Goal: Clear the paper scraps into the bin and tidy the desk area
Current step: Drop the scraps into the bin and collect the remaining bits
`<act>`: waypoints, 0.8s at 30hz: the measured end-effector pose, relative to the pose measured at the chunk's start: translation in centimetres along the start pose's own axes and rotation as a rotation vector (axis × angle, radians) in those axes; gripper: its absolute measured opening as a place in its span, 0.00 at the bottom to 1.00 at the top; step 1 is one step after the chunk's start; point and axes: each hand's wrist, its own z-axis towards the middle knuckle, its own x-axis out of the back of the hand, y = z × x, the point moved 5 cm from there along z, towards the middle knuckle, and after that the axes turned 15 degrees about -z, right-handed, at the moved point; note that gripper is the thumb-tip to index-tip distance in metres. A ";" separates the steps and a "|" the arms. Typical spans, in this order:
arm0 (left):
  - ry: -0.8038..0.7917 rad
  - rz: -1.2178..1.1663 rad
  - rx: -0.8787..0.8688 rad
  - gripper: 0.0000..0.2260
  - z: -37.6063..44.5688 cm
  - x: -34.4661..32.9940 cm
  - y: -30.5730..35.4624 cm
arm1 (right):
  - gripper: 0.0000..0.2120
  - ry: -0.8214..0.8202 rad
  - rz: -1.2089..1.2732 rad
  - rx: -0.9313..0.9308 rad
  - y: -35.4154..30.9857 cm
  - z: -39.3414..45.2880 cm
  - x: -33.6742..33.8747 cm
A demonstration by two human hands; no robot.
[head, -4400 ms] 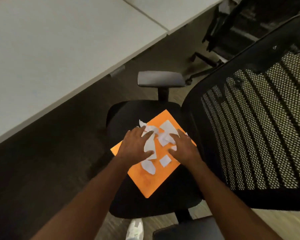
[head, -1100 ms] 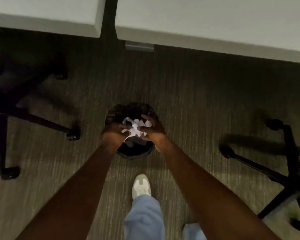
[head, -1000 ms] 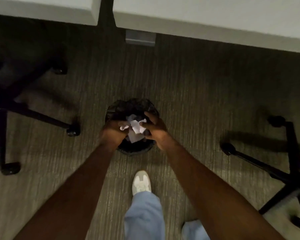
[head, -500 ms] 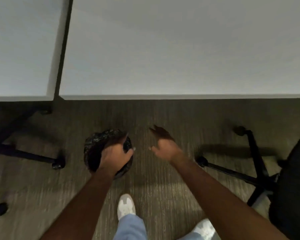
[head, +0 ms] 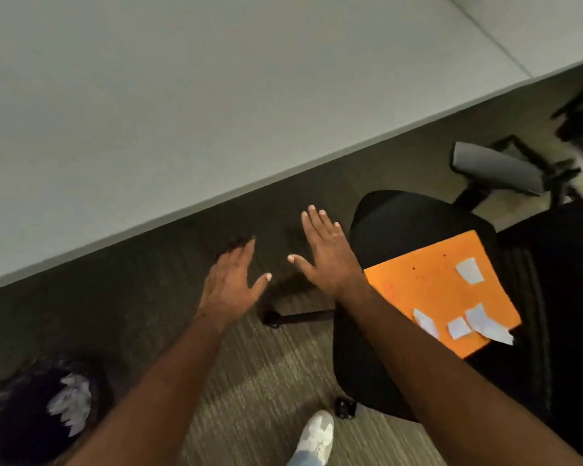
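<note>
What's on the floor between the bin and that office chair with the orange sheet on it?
In the head view, mostly bare carpet. The person's left forearm crosses above that stretch between bin and chair, and a white shoe stands near the chair's base.

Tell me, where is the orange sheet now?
In the head view, the orange sheet lies at right on the black chair seat, just right of the right hand, with white paper scraps on it.

White paper scraps [head: 465, 322] on orange sheet [head: 428, 294]; more inside black bin [head: 21, 422], lower left.
</note>
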 end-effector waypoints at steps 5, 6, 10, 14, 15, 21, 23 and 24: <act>-0.113 0.044 -0.226 0.36 3.6 -8.7 10.7 | 0.39 0.012 -0.048 -0.244 14.5 -5.2 1.4; -0.143 0.044 -0.261 0.36 4.2 -10.8 12.7 | 0.38 0.008 -0.069 -0.327 17.5 -6.6 1.5; -0.335 0.113 -0.430 0.37 4.7 -19.2 18.9 | 0.32 -0.032 -0.011 -0.695 27.8 -13.5 0.4; -0.521 0.335 -0.604 0.39 2.8 -26.3 22.2 | 0.29 -0.188 0.119 -0.867 32.9 -19.9 -2.2; -0.546 0.385 -0.633 0.39 2.2 -27.6 22.7 | 0.30 -0.230 0.132 -0.865 33.3 -21.0 -2.9; -0.593 0.563 -0.642 0.37 0.9 -31.5 22.7 | 0.41 -0.352 0.200 -0.861 31.8 -23.8 -6.5; -0.616 0.591 -0.647 0.36 1.4 -31.5 22.3 | 0.44 -0.385 0.186 -0.840 30.7 -23.8 -7.4; -0.633 0.609 -0.662 0.34 1.7 -31.4 22.1 | 0.44 -0.388 0.166 -0.828 30.2 -23.7 -7.9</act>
